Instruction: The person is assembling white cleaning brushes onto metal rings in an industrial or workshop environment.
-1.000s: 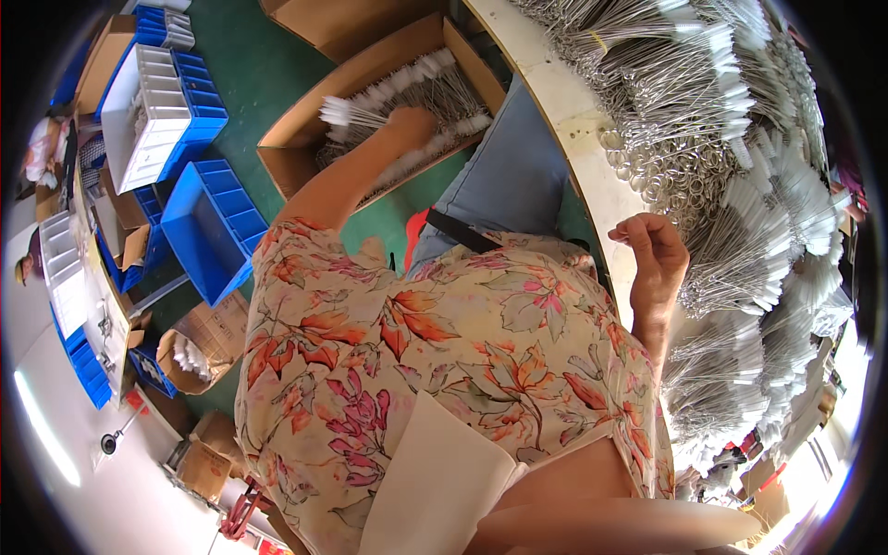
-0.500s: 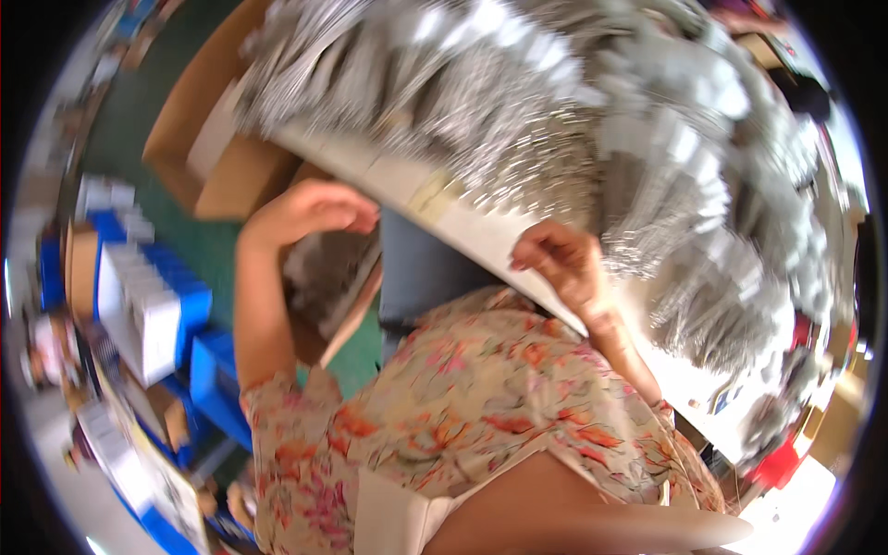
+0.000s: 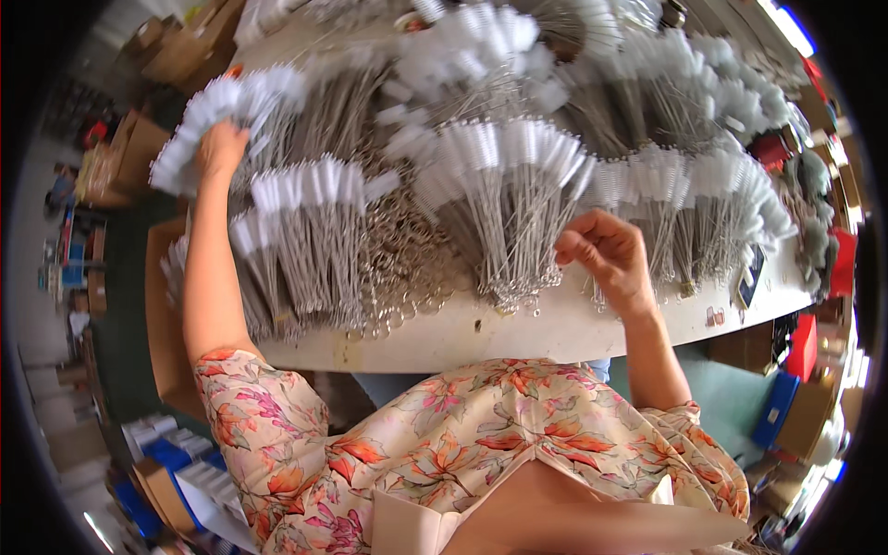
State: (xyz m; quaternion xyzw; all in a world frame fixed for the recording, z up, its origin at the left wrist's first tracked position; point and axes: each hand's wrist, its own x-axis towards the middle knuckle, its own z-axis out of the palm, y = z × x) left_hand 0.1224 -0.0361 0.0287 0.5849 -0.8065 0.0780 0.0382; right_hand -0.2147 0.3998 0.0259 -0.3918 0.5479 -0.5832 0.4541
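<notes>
White-bristled brushes with thin twisted wire stems are heaped across the table in bunches. At the far left, my left hand (image 3: 222,148) is curled in among white brush heads (image 3: 190,139). Bristles hide its fingertips, so what it grips is unclear. My right hand (image 3: 609,257) is closed in a pinch, thumb against forefinger, just right of the looped wire ends of the middle brush bunch (image 3: 504,213). Anything between those fingertips is too small to make out. A loose pile of metal rings (image 3: 402,250) lies between the middle bunch and the left front bunch (image 3: 310,231).
The pale table edge (image 3: 416,353) runs in front of my body. A cardboard box (image 3: 166,314) stands at the table's left end. More brush bunches (image 3: 689,217) cover the right side. Blue and white boxes (image 3: 180,467) sit at the lower left.
My view has swung round to face the table squarely. My left hand has gone from beside the table edge to the far-left brushes. The right hand is now beside the middle bunch's loops.
</notes>
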